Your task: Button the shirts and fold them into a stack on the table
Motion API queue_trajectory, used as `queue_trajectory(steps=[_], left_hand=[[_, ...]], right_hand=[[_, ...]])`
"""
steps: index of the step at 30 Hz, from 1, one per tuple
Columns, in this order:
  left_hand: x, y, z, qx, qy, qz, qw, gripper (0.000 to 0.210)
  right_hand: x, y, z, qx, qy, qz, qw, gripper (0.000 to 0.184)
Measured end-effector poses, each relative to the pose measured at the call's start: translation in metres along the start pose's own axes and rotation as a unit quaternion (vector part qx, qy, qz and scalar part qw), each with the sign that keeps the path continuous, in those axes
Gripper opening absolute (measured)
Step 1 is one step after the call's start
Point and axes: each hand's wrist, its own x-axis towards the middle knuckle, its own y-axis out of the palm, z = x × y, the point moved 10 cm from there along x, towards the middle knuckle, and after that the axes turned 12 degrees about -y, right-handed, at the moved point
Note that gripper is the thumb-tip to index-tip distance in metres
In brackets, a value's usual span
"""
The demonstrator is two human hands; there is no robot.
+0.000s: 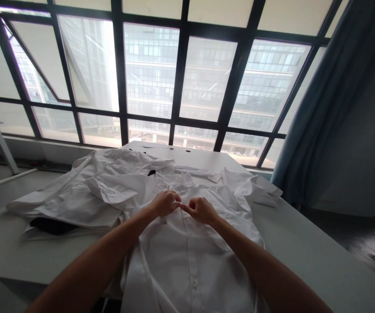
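A white button-up shirt [170,252] lies front side up, its collar end away from me and its lower end towards me. At the upper part of its button placket, my left hand [166,203] is closed, pinching the white cloth. Close beside it my right hand [202,209] is also closed at the placket, thumb and finger meeting the cloth near the left fingertips. Whether a button is between the fingers is too small to tell. Lower on the placket a button [194,284] shows.
More white shirts [86,191] lie heaped on the left of the white table [307,248]. A black item [53,226] sticks out beneath them. Framed windows [151,74] stand behind the table, and a blue-grey curtain [320,121] hangs at right.
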Motion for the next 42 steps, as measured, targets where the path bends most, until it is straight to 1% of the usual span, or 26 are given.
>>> queue_trajectory(steps=[3,6,10,14,17,20,23,24,26,29,31,34,36,40,42], left_hand=[[-0.002,0.005,-0.004,0.035,-0.006,0.009,0.999,0.018],[-0.002,0.01,-0.003,0.047,-0.019,0.021,0.998,0.016],[-0.002,0.016,-0.002,0.046,-0.04,0.021,0.998,0.022],[-0.002,0.02,-0.008,0.048,-0.041,-0.003,0.998,0.019],[-0.001,0.02,-0.006,0.031,-0.063,-0.012,0.997,0.019],[-0.001,0.018,-0.004,0.014,-0.077,-0.014,0.997,0.021],[-0.001,0.016,-0.012,0.021,-0.047,-0.022,0.998,0.018],[-0.001,0.016,-0.015,0.028,-0.031,-0.028,0.999,0.018],[-0.002,0.016,-0.022,0.043,-0.001,-0.04,0.998,0.019],[-0.003,0.015,-0.026,0.052,0.021,-0.055,0.997,0.02],[-0.003,0.013,-0.025,0.044,0.023,-0.064,0.997,0.019],[-0.004,0.012,-0.026,0.031,0.026,-0.071,0.997,0.019],[-0.004,0.013,-0.027,0.039,0.033,-0.067,0.996,0.019],[-0.003,0.015,-0.03,0.055,0.045,-0.062,0.996,0.019],[-0.002,0.014,-0.03,0.048,0.045,-0.065,0.996,0.019]], right_hand=[[0.0,0.014,0.009,-0.046,0.007,0.039,0.998,0.043],[0.003,0.021,0.007,-0.057,0.021,0.052,0.997,0.035],[0.006,0.02,-0.001,-0.055,0.026,0.037,0.997,0.022],[0.009,0.018,-0.009,-0.025,0.034,0.03,0.999,0.024],[0.009,0.012,-0.015,-0.006,0.048,0.008,0.999,0.023],[0.008,0.006,-0.02,0.056,0.065,-0.014,0.996,0.024],[0.003,0.013,-0.027,0.158,0.099,0.016,0.982,0.027],[0.002,0.015,-0.026,0.175,0.098,0.025,0.979,0.029],[0.004,0.011,-0.021,0.172,0.068,0.02,0.983,0.032],[0.006,0.005,-0.015,0.15,0.03,-0.002,0.988,0.027],[0.005,0.008,-0.018,0.185,0.036,-0.003,0.982,0.023],[0.004,0.017,-0.023,0.257,0.06,0.007,0.965,0.021],[0.004,0.017,-0.025,0.254,0.065,0.002,0.965,0.021],[0.007,0.005,-0.021,0.192,0.027,-0.041,0.98,0.017],[0.008,0.005,-0.021,0.204,0.025,-0.045,0.978,0.018]])
